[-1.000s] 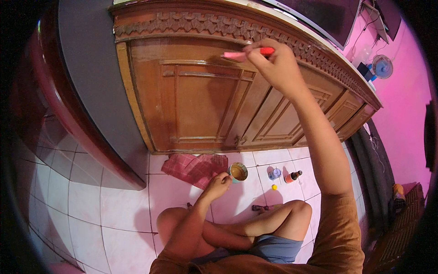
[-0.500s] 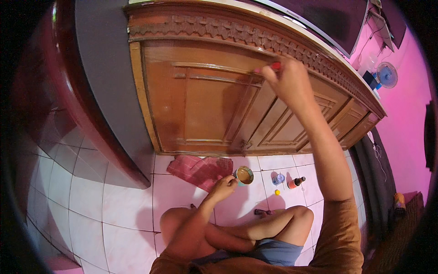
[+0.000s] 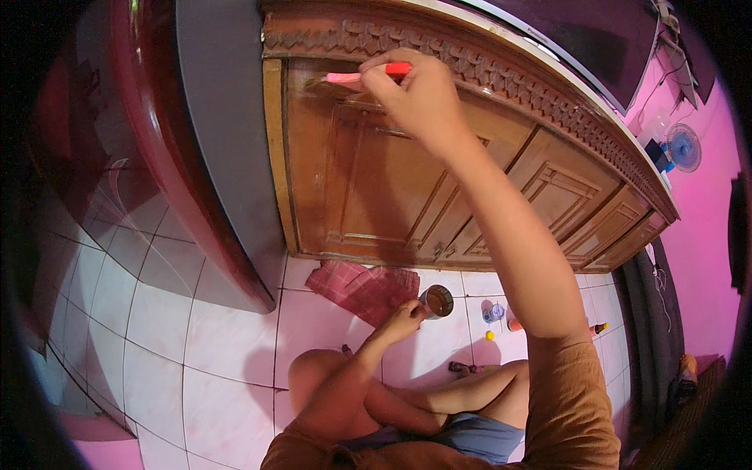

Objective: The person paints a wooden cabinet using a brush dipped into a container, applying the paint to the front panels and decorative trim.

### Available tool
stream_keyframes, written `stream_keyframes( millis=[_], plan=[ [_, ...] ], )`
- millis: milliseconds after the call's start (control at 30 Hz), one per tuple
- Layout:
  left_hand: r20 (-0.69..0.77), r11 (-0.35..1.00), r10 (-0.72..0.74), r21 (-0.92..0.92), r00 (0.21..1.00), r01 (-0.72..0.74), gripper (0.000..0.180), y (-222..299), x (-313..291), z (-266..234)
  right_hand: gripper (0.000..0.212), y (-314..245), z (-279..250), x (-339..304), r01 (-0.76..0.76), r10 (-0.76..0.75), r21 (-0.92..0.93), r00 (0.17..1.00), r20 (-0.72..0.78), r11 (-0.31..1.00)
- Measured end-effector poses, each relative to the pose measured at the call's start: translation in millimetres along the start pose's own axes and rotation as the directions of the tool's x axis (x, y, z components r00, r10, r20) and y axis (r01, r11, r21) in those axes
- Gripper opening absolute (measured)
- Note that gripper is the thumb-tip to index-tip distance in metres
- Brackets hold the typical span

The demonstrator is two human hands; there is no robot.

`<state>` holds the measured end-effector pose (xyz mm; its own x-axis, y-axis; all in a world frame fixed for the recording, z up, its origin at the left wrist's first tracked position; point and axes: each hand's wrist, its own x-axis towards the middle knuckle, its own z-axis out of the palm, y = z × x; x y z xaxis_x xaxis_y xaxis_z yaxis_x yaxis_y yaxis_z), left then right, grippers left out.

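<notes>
My right hand [image 3: 427, 102] is closed around a paintbrush [image 3: 343, 78] with a pink and red handle. The brush points left, its bristles against the upper left of a brown wooden cabinet door [image 3: 380, 176], just under the carved trim. Low near the floor, my left hand [image 3: 403, 322] grips the side of a small cup [image 3: 437, 301] with brown liquid inside. A crumpled red checked cloth [image 3: 362, 288] lies on the tiles beside that hand, at the cabinet's foot.
On the floor right of the cup stand a small clear container [image 3: 493, 312] and a yellow cap [image 3: 490, 336]; my right arm partly covers bottles there. A dark, glossy curved furniture panel [image 3: 168, 168] rises at left. A television [image 3: 580, 39] sits on the cabinet, with a fan [image 3: 683, 149] farther right.
My right hand has swept left along the top of the cabinet door with the paintbrush. My view has shifted slightly; the left hand still grips the cup.
</notes>
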<state>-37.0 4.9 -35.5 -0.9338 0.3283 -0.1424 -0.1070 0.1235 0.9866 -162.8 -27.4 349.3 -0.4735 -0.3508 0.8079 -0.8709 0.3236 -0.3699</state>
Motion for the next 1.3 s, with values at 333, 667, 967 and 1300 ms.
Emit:
stream_keyframes(
  millis=[333, 667, 967, 1300],
  plan=[
    [-0.018, 0.999, 0.031, -0.013, 0.999, -0.031, 0.033, -6.7, 7.3, 5.3, 0.033, 16.2, -117.6, -52.1, -0.251, 0.228, -0.419, 0.968, -0.105, 0.873],
    [-0.009, 0.999, 0.047, 0.025, 0.999, -0.047, 0.032, -4.3, 5.1, 9.2, 0.026, 10.2, -74.7, -70.3, -0.061, 0.06, -0.693, 0.998, -0.025, 0.719],
    [0.021, 0.999, 0.016, -0.029, 1.0, -0.016, 0.034, -9.3, 3.1, -1.0, 0.029, -19.0, -28.0, -96.9, 0.171, -0.175, -0.406, 0.984, 0.029, 0.898],
    [0.03, 0.999, -0.038, 0.035, 0.999, 0.037, 0.029, 6.1, -0.3, 3.4, 0.029, 37.7, -107.0, -176.9, -0.049, -0.142, -0.571, 0.948, -0.285, 0.82]
  ],
)
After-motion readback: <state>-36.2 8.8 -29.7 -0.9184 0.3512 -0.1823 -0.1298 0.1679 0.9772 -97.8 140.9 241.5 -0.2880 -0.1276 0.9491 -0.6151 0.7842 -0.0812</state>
